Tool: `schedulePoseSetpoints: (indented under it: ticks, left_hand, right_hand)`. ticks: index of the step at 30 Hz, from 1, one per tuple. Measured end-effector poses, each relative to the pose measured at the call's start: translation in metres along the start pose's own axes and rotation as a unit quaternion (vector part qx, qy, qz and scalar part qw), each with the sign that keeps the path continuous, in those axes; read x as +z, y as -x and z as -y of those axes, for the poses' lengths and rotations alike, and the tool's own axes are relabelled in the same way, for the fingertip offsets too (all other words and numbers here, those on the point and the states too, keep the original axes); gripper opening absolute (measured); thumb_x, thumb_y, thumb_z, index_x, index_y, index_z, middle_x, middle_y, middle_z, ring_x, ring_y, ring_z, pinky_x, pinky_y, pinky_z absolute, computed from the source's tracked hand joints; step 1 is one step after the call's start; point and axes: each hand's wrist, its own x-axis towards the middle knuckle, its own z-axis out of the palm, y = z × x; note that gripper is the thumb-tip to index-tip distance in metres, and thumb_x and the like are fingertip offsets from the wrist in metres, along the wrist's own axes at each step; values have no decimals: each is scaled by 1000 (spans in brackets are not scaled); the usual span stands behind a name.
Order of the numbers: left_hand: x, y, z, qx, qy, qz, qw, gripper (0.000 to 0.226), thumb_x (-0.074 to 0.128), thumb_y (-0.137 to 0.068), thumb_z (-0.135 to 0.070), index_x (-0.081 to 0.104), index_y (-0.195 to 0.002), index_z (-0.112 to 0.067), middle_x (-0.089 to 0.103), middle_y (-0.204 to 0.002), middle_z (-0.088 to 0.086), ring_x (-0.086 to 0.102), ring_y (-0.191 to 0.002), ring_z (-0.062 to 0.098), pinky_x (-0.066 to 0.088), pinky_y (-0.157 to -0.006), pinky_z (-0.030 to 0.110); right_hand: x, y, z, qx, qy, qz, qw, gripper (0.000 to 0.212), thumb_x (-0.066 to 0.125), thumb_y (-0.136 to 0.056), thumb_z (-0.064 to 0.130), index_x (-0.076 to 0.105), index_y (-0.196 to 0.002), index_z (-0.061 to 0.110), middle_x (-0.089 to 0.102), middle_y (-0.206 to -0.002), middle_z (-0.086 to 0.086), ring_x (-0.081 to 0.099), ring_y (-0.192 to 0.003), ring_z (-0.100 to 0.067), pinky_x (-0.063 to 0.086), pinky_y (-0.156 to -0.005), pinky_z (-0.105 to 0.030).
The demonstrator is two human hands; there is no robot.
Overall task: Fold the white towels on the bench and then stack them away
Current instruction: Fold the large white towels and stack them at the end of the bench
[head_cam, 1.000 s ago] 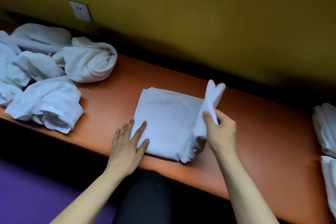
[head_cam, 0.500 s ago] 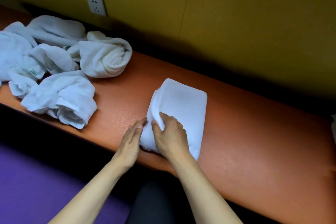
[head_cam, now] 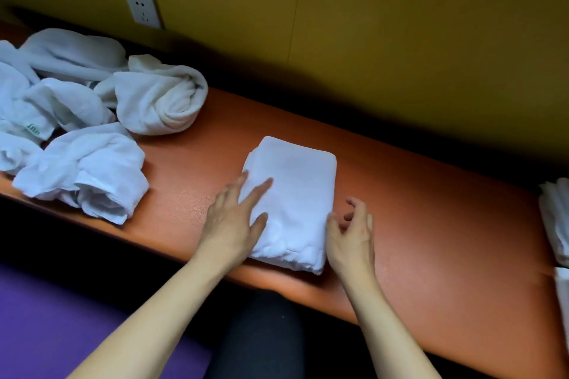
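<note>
Broadly, the orange bench [head_cam: 431,224] runs from the left edge down to the lower right of the frame, with a yellow wall [head_cam: 400,24] behind it and a wall socket [head_cam: 143,9] at the upper left. A purple mat [head_cam: 61,323] fills the lower left corner.

Next in size, a heap of unfolded towels [head_cam: 77,120] lies on the bench at the left, loose and crumpled, so much of the folding seems not yet done. At the right edge, partly cut off, sits a stack of towels [head_cam: 554,224] that look folded; this is probably where finished ones go.

Near the middle of the frame the folded towel [head_cam: 295,194] lies flat on the bench as a thick rectangle, its near end close to the front edge.

The left hand [head_cam: 234,218] rests flat on the towel's left part, fingers straight and spread. The right hand [head_cam: 351,234] is just beside the towel's right edge, fingers loosely curled and apart, gripping nothing; whether the fingertips touch the cloth I cannot tell.

The towel looks soft, light and floppy, with layers that could slide or spring open. A sound hold would likely be under both long sides, or one palm beneath and one on top, keeping the layers pressed together while carrying.
</note>
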Motion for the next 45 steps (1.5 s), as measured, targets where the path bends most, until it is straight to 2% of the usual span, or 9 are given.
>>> schedulePoseSetpoints:
  ticks: [4,9,14,18,21,25,33,39,45]
  left_hand:
    - [1,3,17,-6,-45,41,998,49,48,-104,-32,40,-148,-51,20,-167,0,26,-146,34,31,-113,49]
    - [-2,3,20,-76,2,56,996,53,46,-102,-40,33,-151,-50,45,-151,3,41,-133,30,31,-110,42]
    - [-3,-8,-1,-202,164,17,965,70,65,-86,-23,36,-150,-30,56,-140,5,53,-126,32,45,-102,42]
    - [-3,-9,-19,-324,244,13,914,65,72,-81,-35,50,-139,-13,63,-130,7,64,-108,28,50,-83,34]
    - [2,-5,-42,-373,331,71,864,47,71,-83,-39,61,-117,-7,74,-106,10,72,-86,28,55,-65,32]
    - [24,2,-85,-376,370,102,844,44,75,-82,-39,63,-106,-5,76,-89,13,75,-77,33,59,-66,37]
    - [84,19,-171,-279,410,154,855,57,78,-68,-45,62,-112,-13,77,-100,10,77,-83,31,62,-79,52]
    - [111,37,-231,-230,430,182,854,34,75,-88,-26,59,-116,-15,75,-105,9,76,-86,29,61,-75,44]
    - [117,47,-281,-124,407,220,878,41,81,-83,-23,61,-118,-26,75,-108,0,75,-93,21,58,-77,41]
  right_hand:
    - [10,11,-4,-106,30,79,991,55,54,-100,35,38,-152,35,45,-137,6,47,-124,-13,42,-105,-31]
    - [18,1,2,83,-163,101,978,63,69,-90,28,41,-147,27,57,-135,9,57,-120,-11,49,-101,-33]
    - [15,-10,11,190,-241,149,940,36,72,-89,35,65,-117,14,75,-107,-2,73,-97,-21,59,-90,-42]
    - [-4,-11,5,236,-296,195,905,25,70,-88,22,67,-110,11,78,-97,-6,76,-86,-24,61,-74,-33]
    - [-29,-12,-14,254,-323,212,887,27,70,-88,19,68,-112,9,79,-97,-9,76,-87,-28,61,-69,-33]
    - [-71,-7,-46,259,-333,205,883,28,67,-88,16,68,-115,6,78,-100,-10,76,-86,-26,58,-65,-30]
    - [-159,5,-116,269,-371,145,877,35,72,-86,17,65,-119,7,78,-103,-10,76,-91,-28,60,-76,-38]
    - [-217,15,-156,252,-394,126,875,39,73,-85,7,63,-123,6,77,-108,-11,75,-98,-29,60,-77,-36]
    - [-273,31,-177,215,-431,107,870,46,76,-79,4,65,-124,7,77,-111,-10,73,-103,-28,59,-87,-38]
